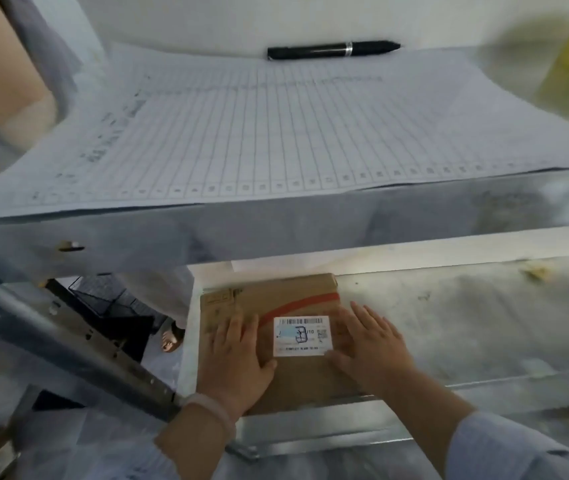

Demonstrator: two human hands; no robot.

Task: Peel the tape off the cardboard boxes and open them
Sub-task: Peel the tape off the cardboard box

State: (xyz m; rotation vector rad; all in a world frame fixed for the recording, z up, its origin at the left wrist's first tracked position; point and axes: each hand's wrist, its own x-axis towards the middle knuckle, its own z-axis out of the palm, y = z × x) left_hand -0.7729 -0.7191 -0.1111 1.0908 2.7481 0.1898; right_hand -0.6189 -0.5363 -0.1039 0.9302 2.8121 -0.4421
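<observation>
On flat brown cardboard box [286, 296]: both palms.

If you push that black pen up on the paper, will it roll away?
Probably, a bit. The black pen looks round and smooth, lying on its side on the gridded paper, so a sideways nudge could roll it. It looks stiff and light, so easy to lift.

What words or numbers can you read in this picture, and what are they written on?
"10": on the white label stuck on the cardboard box, right of a blue handwritten mark I cannot make out.
Barcodes, small square code and bottom line on the label: too small to read.
Brown printing on the box's far left corner: too blurred.
Gridded paper sheet on the upper surface: too blurred.
Black marker: no readable text.
</observation>
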